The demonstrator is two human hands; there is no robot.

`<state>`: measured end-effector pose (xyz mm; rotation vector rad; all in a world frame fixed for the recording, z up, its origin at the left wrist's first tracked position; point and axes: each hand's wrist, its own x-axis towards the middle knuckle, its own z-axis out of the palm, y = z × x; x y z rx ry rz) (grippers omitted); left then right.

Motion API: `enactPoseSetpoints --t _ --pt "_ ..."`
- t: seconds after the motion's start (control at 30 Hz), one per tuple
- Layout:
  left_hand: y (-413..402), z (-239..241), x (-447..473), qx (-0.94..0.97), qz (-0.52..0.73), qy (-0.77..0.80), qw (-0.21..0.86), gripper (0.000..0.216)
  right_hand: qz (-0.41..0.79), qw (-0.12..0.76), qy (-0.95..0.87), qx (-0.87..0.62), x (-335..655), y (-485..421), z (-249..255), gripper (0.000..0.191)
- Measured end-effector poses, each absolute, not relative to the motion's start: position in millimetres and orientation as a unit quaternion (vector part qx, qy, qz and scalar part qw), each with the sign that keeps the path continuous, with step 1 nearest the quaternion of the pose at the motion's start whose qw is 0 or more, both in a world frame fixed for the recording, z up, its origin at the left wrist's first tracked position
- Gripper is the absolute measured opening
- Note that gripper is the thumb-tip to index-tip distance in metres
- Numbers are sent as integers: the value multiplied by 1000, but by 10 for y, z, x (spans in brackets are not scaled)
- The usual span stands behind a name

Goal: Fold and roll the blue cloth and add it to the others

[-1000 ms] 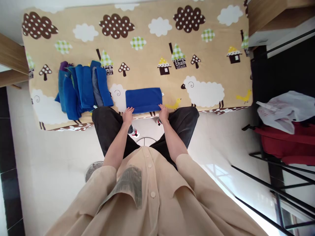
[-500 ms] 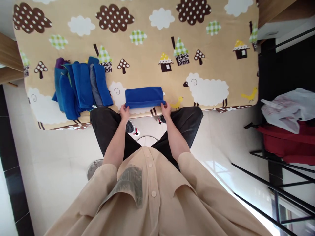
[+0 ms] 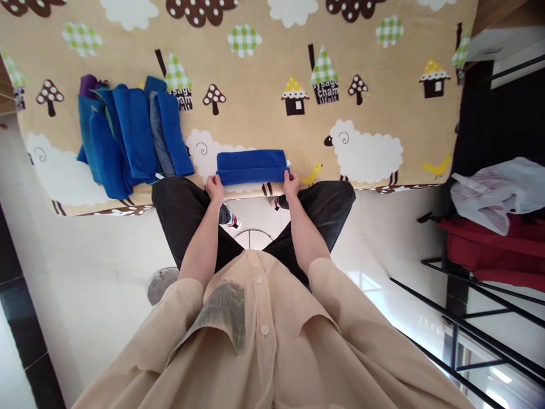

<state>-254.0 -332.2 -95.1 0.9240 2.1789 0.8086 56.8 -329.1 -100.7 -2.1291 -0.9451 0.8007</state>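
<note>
Pinching its 2 near corners, left hand (image 3: 215, 188) and right hand (image 3: 292, 184) hold the soft, light blue cloth (image 3: 250, 166) at the blanket's (image 3: 264, 108) near edge.

Floor (image 3: 85, 295): pale glossy tiles, with a bright patch of daylight at lower right; a dark tiled strip (image 3: 25, 341) along the left edge. Floor drain (image 3: 162, 284): round, metal, set in the tiles. Blanket (image 3: 264, 74): tan, printed with clouds, sheep, small houses, mushrooms and yellow birds, spread flat across the top. Wooden furniture (image 3: 494, 14): one corner at upper right. Black metal rack (image 3: 451, 307): at right, bearing a red bag (image 3: 494, 255) with a white plastic bag (image 3: 498, 193) on top.
</note>
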Motion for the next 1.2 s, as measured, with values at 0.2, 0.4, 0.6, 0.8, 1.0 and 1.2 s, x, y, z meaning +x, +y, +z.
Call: enactPoseSetpoints --t 0.2,0.4,0.6,0.8,1.0,1.2 --pt "-3376 -900 -2580 366 266 833 318 18 318 316 -348 -824 548 -3320 -896 42" --pt "-3550 -638 -2560 464 232 802 296 34 241 248 -452 -822 410 -3509 -575 38" --pt "-3634 -396 -2504 672 194 669 253 52 235 226 -606 -725 331 -3613 -439 53" --pt "-3571 -454 -2513 704 114 627 313 76 275 180 -615 -717 334 -3577 -474 70" --pt "-3438 -607 -2609 682 160 640 316 81 300 214 -577 -729 492 -3401 -566 70" --pt "-3258 -793 -2698 589 271 691 319 60 371 316 -499 -716 722 -3150 -836 48"
